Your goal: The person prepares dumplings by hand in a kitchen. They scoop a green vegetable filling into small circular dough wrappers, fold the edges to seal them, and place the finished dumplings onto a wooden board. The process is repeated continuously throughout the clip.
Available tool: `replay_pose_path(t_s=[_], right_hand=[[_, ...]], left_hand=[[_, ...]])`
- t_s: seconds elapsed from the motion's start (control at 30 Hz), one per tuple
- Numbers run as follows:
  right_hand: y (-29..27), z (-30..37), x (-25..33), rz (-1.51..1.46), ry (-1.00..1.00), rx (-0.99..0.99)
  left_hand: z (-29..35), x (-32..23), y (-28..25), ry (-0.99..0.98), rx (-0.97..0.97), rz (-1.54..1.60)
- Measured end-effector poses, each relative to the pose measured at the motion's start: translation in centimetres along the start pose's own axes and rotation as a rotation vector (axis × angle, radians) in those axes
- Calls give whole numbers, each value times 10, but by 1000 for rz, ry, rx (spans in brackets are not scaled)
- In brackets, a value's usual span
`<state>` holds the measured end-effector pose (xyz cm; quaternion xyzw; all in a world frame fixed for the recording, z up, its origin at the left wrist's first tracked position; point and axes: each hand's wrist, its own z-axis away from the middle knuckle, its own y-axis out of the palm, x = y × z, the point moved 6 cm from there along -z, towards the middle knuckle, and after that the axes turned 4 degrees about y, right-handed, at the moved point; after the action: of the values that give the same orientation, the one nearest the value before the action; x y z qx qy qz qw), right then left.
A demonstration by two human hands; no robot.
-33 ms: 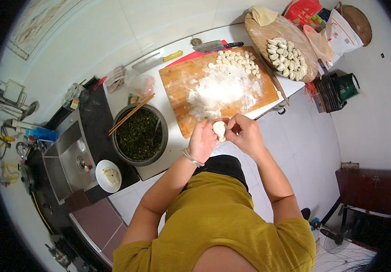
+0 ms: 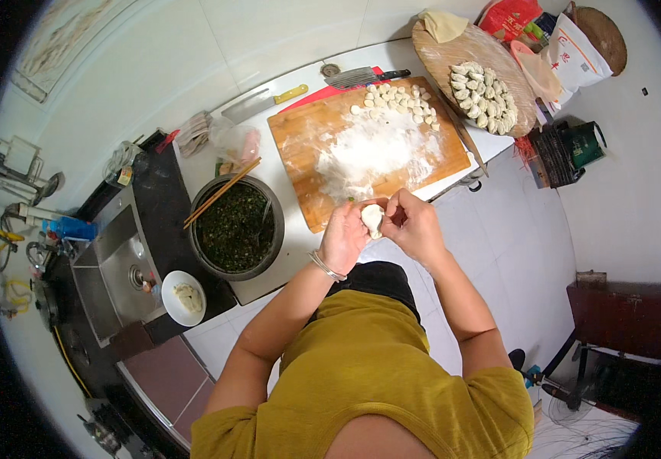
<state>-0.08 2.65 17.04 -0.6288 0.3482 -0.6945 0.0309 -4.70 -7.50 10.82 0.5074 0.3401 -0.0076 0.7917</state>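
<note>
A white dumpling rests in my left hand, whose fingers curl up around it. My right hand pinches the dumpling's right edge between thumb and forefinger. Both hands are just off the near edge of a floured wooden board. Small dough pieces cluster at the board's far right, behind a patch of white flour. Left of the board stands a dark pot of chopped green filling, with wooden chopsticks across its rim and a spoon handle in it.
Finished dumplings sit on a round wooden board at the far right. A cleaver and a yellow-handled knife lie behind the work board. A rolling pin lies along its right edge. A white bowl stands beside the sink.
</note>
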Motion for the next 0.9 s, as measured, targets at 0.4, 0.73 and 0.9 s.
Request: replay_pose_path(t_s=[0.4,0.73,0.9], right_hand=[[-19,-1,21,160,-350,230],[-70,-19,-22,26,-41,182],[-122,-31,-54,164,-81,147]], left_hand=[[2,-4,9,-148,131,96],[-51,42,44,-114,86,-119],[-94,67,82,-74,63,-224]])
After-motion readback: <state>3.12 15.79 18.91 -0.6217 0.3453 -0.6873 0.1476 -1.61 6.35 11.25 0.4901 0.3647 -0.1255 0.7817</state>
